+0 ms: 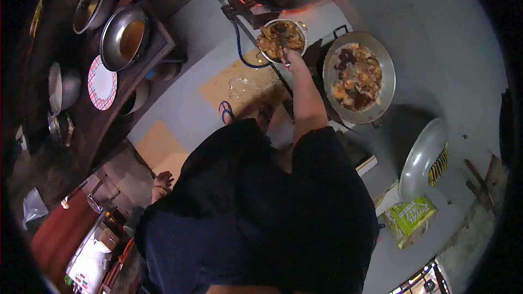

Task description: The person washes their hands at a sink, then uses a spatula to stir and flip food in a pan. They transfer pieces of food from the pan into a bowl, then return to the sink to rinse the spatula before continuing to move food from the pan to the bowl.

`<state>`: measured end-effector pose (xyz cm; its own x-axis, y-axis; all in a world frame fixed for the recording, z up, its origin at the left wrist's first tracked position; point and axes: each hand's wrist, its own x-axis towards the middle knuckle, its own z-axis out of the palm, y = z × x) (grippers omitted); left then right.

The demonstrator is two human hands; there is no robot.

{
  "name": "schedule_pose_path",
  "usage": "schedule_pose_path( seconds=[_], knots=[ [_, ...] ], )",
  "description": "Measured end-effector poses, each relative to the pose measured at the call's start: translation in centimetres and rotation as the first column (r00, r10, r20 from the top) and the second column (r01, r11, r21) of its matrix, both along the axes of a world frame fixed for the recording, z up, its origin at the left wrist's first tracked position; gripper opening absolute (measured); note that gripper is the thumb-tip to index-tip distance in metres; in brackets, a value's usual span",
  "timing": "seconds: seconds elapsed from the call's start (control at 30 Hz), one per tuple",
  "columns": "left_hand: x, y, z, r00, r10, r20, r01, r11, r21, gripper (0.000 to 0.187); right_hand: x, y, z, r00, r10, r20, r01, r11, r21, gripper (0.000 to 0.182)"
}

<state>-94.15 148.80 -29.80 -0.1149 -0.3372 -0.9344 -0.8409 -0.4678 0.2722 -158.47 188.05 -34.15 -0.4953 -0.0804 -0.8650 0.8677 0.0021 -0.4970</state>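
At the top middle of the frame, I see the right hand [294,60] wrapped around a dark tool [283,42], maybe to keep fingers off the lumpy brown food [267,40] in the round, shiny pot [266,56]. The wide metal pan [388,79] sits to its right, perhaps for easy reach. At lower left, the left hand [163,181] hangs, fingers spread, holding nothing I can see.

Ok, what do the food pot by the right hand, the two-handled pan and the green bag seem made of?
Food pot: likely metal; its rim looks pale and shiny.
Two-handled pan: probably metal, a dull grey sheen on its sloping wall.
Green bag: apparently plastic, printed and slightly glossy with creases; coated paper isn't ruled out.
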Motion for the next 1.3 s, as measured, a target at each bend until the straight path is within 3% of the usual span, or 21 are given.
schedule_pose_path(
  seconds=[0.13, 0.17, 0.2, 0.23, 0.3, 0.33, 0.4, 0.53, 0.57, 0.6, 0.63, 0.77, 0.83, 0.93, 1.0, 1.03, 1.1, 1.13, 1.2, 1.27, 1.3],
  knots=[
    [3.5, 1.5, 0.4, 1.0, 0.015, -0.015, -0.016, 0.997, -0.075, 0.023, -1.8, -2.3, -2.3, 0.994, -0.091, 0.061, 0.092, 0.996, -0.002, 0.016],
    [3.8, 1.4, 0.7, 0.755, -0.654, 0.047, 0.629, 0.7, -0.338, 0.023, -1.8, -2.3, -2.8, 0.995, -0.072, 0.072, 0.07, 0.997, 0.02, 0.017],
    [3.9, 1.4, 0.8, 0.136, -0.955, 0.263, 0.886, -0.002, -0.464, 0.024, -1.7, -2.0, -3.3, 0.998, -0.05, 0.048, 0.053, 0.996, -0.076, 0.018],
    [2.5, 2.1, 2.1, 0.127, -0.956, 0.263, 0.889, -0.008, -0.457, 0.024, -1.3, -1.9, -4.1, 0.997, -0.057, 0.055, 0.061, 0.995, -0.076, 0.018],
    [-2.8, 4.0, 5.7, 0.445, -0.822, 0.354, 0.892, 0.44, -0.1, 0.027, -1.0, -1.2, -4.8, 0.999, -0.014, 0.04, 0.017, 0.998, -0.066, 0.019],
    [0.0, 2.5, 2.6, 0.37, -0.877, 0.308, 0.926, 0.32, -0.203, 0.028, -0.1, -1.3, -2.1, 0.999, -0.045, -0.015, 0.046, 0.996, 0.078, 0.02],
    [4.6, -0.1, -2.7, 0.18, -0.94, 0.289, 0.905, 0.043, -0.424, 0.029, 1.6, 0.7, -1.6, 1.0, 0.01, -0.022, -0.008, 0.994, 0.105, 0.02],
    [-3.4, 0.3, -0.1, 0.071, -0.967, 0.243, 0.888, -0.05, -0.457, 0.026, 6.0, 6.3, 4.1, 0.98, 0.103, -0.169, -0.094, 0.994, 0.06, 0.024],
    [-4.6, -0.1, -0.5, 0.464, -0.88, 0.101, 0.83, 0.392, -0.397, 0.021, 7.1, 7.8, 6.6, 0.981, 0.091, -0.173, -0.08, 0.994, 0.069, 0.024],
    [-5.6, -0.6, -1.0, 0.785, -0.62, 0.003, 0.597, 0.755, -0.27, 0.017, 8.2, 9.6, 9.3, 0.969, 0.081, -0.233, -0.064, 0.995, 0.082, 0.028],
    [-6.6, -0.8, -1.7, 0.97, -0.242, -0.025, 0.238, 0.965, -0.106, 0.012, 8.9, 11.4, 10.9, 0.953, 0.072, -0.293, -0.045, 0.994, 0.095, 0.033],
    [-16.0, 1.2, 3.6, 0.953, -0.272, -0.132, 0.259, 0.96, -0.104, 0.011, 10.5, 19.2, 13.0, 0.918, 0.058, -0.392, 0.108, 0.916, 0.387, 0.041],
    [-18.6, 2.5, 5.5, 0.94, -0.296, -0.171, 0.282, 0.954, -0.1, 0.011, 10.7, 23.4, 12.2, 0.936, 0.124, -0.328, 0.108, 0.789, 0.604, 0.043],
    [-20.5, 3.5, 4.5, 0.898, -0.39, -0.205, 0.357, 0.916, -0.182, 0.018, 11.6, 30.8, 4.5, 0.918, 0.204, -0.34, 0.158, 0.598, 0.786, 0.043],
    [-19.4, 1.0, 1.4, 0.87, -0.402, -0.286, 0.437, 0.897, 0.067, 0.01, 12.1, 33.5, 3.7, 0.946, 0.167, -0.277, 0.126, 0.599, 0.791, 0.04],
    [-19.2, 1.4, 1.6, 0.868, -0.406, -0.285, 0.44, 0.895, 0.066, 0.01, 12.3, 34.0, 3.9, 0.967, 0.145, -0.21, 0.081, 0.606, 0.791, 0.038],
    [-19.2, 2.8, 2.1, 0.642, -0.752, -0.148, 0.735, 0.659, -0.161, 0.011, 12.9, 34.2, 5.3, 0.97, 0.115, -0.214, 0.105, 0.596, 0.796, 0.036],
    [-19.3, 3.6, 2.5, 0.641, -0.753, -0.147, 0.736, 0.658, -0.161, 0.011, 12.9, 34.2, 6.7, 0.972, 0.09, -0.218, 0.125, 0.586, 0.8, 0.035],
    [-19.9, 5.7, 4.6, 0.844, -0.536, -0.006, 0.53, 0.836, -0.139, 0.011, 12.5, 34.4, 9.2, 0.982, 0.164, -0.09, -0.022, 0.582, 0.813, 0.035],
    [-19.2, 6.0, 4.7, 0.876, -0.482, -0.022, 0.475, 0.87, -0.13, 0.012, 12.1, 35.5, 7.9, 0.97, 0.241, 0.033, -0.168, 0.568, 0.806, 0.038],
    [-18.7, 6.1, 4.6, 0.904, -0.426, -0.041, 0.419, 0.9, -0.119, 0.014, 11.8, 36.6, 5.6, 0.999, -0.023, -0.026, 0.035, 0.723, 0.69, 0.035]
  ],
)
